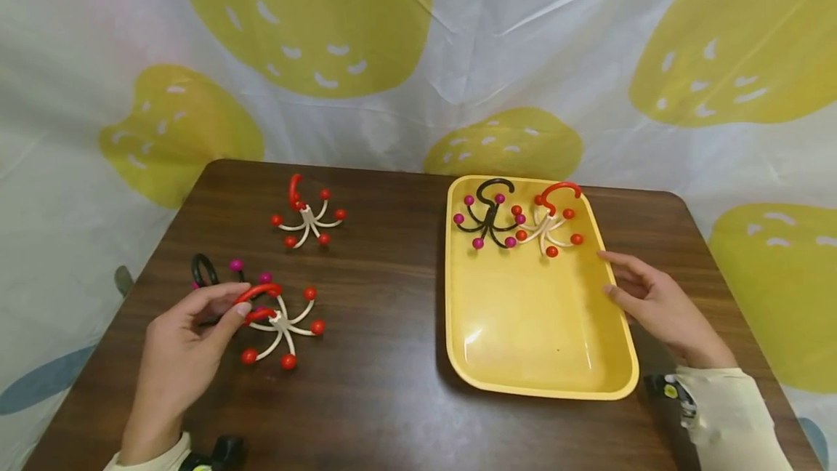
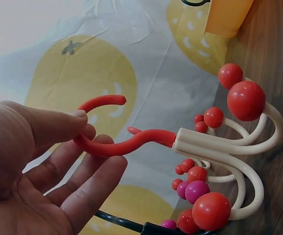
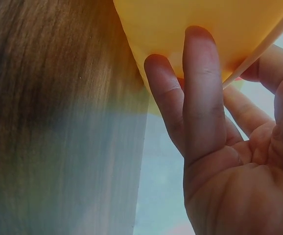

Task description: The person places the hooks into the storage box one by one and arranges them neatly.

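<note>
My left hand point(image 1: 186, 355) pinches the red hook of a white multi-arm hanger point(image 1: 280, 323) between thumb and fingers. Red balls point(image 2: 247, 101) tip its curved white arms. Partly hidden behind that hand is a black hanger point(image 1: 205, 267) with magenta balls. Farther back on the table lies another white hanger point(image 1: 307, 218) with a red hook. My right hand point(image 1: 663, 315) holds the right rim of a yellow tray point(image 1: 543, 388), some fingers point(image 3: 202, 83) against its outer wall. At the tray's far end sit a black hanger point(image 1: 490, 219) and a white, red-hooked hanger point(image 1: 546, 222).
The brown wooden table point(image 1: 379, 355) has its far edge along a curtain point(image 1: 366, 122) with yellow fruit prints. The tray stands on the right half of the table, the loose hangers on the left.
</note>
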